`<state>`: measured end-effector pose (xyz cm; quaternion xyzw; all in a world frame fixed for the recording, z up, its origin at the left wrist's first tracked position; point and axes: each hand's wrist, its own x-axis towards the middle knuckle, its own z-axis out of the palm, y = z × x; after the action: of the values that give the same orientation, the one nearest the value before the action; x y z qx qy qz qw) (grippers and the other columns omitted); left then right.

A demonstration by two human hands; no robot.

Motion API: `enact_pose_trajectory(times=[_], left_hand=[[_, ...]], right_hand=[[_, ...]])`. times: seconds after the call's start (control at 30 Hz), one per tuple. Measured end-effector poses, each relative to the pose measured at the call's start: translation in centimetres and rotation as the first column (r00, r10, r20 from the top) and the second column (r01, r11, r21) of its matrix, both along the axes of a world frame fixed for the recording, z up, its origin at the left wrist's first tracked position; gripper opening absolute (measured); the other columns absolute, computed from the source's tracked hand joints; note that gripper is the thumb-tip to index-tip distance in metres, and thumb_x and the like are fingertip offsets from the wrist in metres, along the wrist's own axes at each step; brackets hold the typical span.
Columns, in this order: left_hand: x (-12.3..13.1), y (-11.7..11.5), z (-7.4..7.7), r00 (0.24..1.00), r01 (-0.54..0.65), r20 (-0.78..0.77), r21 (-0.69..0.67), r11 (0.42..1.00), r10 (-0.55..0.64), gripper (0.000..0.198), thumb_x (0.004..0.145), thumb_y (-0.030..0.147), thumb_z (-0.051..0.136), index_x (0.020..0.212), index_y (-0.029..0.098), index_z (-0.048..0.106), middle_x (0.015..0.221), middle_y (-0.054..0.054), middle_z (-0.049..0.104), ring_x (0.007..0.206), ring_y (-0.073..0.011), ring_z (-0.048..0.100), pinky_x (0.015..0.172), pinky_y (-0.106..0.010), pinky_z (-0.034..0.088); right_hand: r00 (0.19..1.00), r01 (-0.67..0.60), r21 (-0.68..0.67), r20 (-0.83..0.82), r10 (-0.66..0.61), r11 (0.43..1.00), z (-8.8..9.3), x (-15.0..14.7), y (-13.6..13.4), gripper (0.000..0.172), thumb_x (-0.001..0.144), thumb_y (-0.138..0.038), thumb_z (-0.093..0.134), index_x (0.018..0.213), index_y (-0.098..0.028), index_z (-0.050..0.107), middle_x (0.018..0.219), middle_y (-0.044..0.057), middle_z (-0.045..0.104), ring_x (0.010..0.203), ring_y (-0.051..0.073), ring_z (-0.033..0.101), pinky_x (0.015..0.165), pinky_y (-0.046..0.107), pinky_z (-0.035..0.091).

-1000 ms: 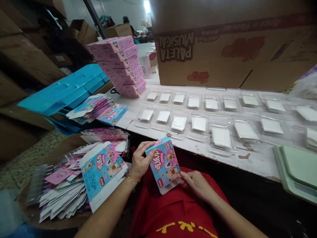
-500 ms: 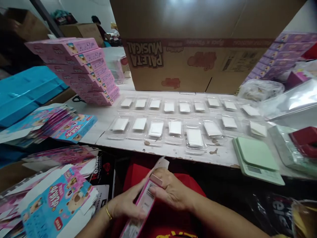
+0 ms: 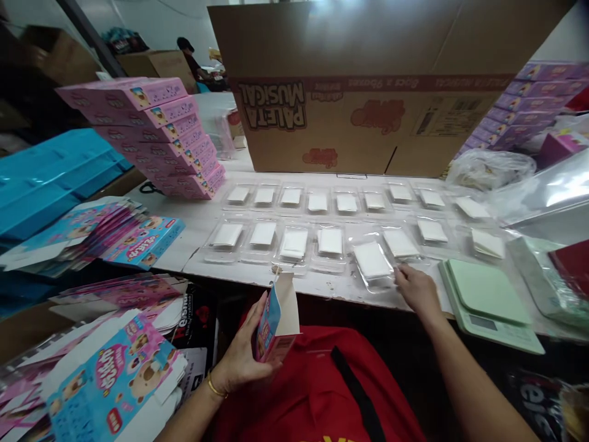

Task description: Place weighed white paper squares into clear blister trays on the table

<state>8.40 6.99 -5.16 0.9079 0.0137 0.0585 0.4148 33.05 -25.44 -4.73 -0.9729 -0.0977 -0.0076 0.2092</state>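
My left hand point(image 3: 243, 356) is wrapped round a small pink and blue carton point(image 3: 271, 328), held upright above my lap with its white top flap standing up. At the table's front edge, my right hand point(image 3: 418, 293) pinches the right corner of a clear plastic tray point(image 3: 373, 264). That tray carries a white folded packet and sits slightly turned, beside a similar tray point(image 3: 399, 244). Two rows of such trays point(image 3: 294, 244) with white packets spread along the white table point(image 3: 193, 215). The inside of the carton is hidden.
Flat printed cartons point(image 3: 110, 374) are piled at the left. Pink boxes point(image 3: 184, 153) stand stacked behind them. A large cardboard box point(image 3: 368, 123) closes off the back. To the right lie a pale green scale point(image 3: 490, 294) and plastic wrapping point(image 3: 490, 167). A person point(image 3: 188, 55) is in the far background.
My right hand has left the carton and moved right to the front tray, which is now turned and pinched at its corner. My left hand has tilted the carton more upright.
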Motion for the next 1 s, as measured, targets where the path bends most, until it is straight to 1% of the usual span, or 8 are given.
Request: enact_pose_trajectory(times=[0.13,0.23,0.37,0.53,0.7,0.8,0.9,1.0], left_hand=[[-0.1,0.8,-0.5,1.0,0.01,0.008,-0.022,1.0,-0.01,0.111,0.051,0.024,0.073,0.14,0.019,0.007,0.145,-0.014,0.017,0.132,-0.0327,0.017,0.105,-0.051,0.016],[0.3,0.7,-0.1,1.0,0.028,0.002,-0.014,0.999,-0.028,0.112,0.051,0.025,0.073,0.14,0.02,0.005,0.145,-0.015,0.015,0.132,-0.0331,0.017,0.105,-0.052,0.015],[1.1,0.4,1.3,0.994,0.105,0.0,0.037,0.994,-0.105,0.114,0.05,0.026,0.073,0.14,0.022,0.002,0.145,-0.015,0.013,0.132,-0.0342,0.015,0.105,-0.052,0.016],[1.0,1.0,3.0,0.973,0.231,-0.006,0.151,0.961,-0.233,0.114,0.05,0.031,0.074,0.14,0.024,0.004,0.143,-0.013,0.018,0.131,-0.033,0.018,0.105,-0.049,0.02],[0.9,0.5,4.0,0.941,0.33,-0.011,0.234,0.915,-0.337,0.11,0.051,0.034,0.072,0.14,0.027,0.006,0.141,-0.012,0.024,0.129,-0.0342,0.022,0.105,-0.051,0.018],[1.1,-0.6,4.0,0.931,0.362,-0.012,0.176,0.915,-0.366,0.113,0.051,0.037,0.072,0.14,0.026,0.002,0.143,-0.013,0.021,0.129,-0.0345,0.021,0.104,-0.051,0.019],[1.2,-1.1,3.7,0.942,0.335,-0.041,0.056,0.94,-0.333,0.114,0.051,0.039,0.073,0.14,0.023,0.003,0.145,-0.015,0.015,0.131,-0.0351,0.018,0.104,-0.053,0.017],[1.4,-0.9,3.1,0.922,0.37,-0.07,-0.142,0.918,-0.382,0.114,0.046,0.043,0.075,0.139,0.021,0.013,0.146,-0.016,0.015,0.13,-0.0375,0.019,0.103,-0.055,0.016]], right_hand=[[0.989,-0.084,0.198,-0.102,0.105,0.977,3.1,-1.6,-2.9,0.034,0.079,-0.045,0.046,0.091,-0.019,0.065,0.066,0.005,0.065,0.057,0.018,0.058,0.055,0.027,0.042],[0.942,-0.26,0.293,-0.134,0.309,0.92,5.8,-2.9,-2.6,0.036,0.079,-0.046,0.047,0.094,-0.02,0.065,0.077,0.007,0.067,0.063,0.018,0.061,0.059,0.028,0.045],[0.777,-0.584,0.27,-0.087,0.624,0.766,9.1,-4.5,0.5,0.033,0.083,-0.044,0.042,0.085,-0.022,0.067,0.078,0.006,0.067,0.066,0.018,0.06,0.059,0.027,0.044],[0.6,-0.777,0.211,-0.04,0.799,0.594,11.0,-4.7,3.0,0.03,0.085,-0.042,0.042,0.075,-0.025,0.066,0.069,0.003,0.066,0.061,0.015,0.058,0.058,0.024,0.041],[0.497,-0.844,0.182,-0.086,0.863,0.504,11.8,-5.1,6.5,0.03,0.085,-0.033,0.043,0.064,-0.022,0.063,0.06,0.001,0.062,0.055,0.013,0.054,0.054,0.024,0.037],[0.566,-0.781,0.292,-0.043,0.823,0.552,11.7,-6.0,8.4,0.027,0.084,-0.03,0.043,0.07,-0.021,0.065,0.061,0.0,0.062,0.055,0.011,0.054,0.055,0.023,0.039],[0.733,-0.663,0.423,0.198,0.651,0.618,10.8,-7.8,8.3,0.025,0.085,-0.023,0.039,0.091,-0.021,0.063,0.085,0.003,0.065,0.078,0.014,0.059,0.07,0.027,0.045],[0.651,-0.759,0.352,0.389,0.651,0.548,9.5,-9.9,7.1,0.038,0.08,-0.014,0.038,0.114,-0.022,0.054,0.114,0.008,0.056,0.104,0.02,0.051,0.086,0.036,0.043]])
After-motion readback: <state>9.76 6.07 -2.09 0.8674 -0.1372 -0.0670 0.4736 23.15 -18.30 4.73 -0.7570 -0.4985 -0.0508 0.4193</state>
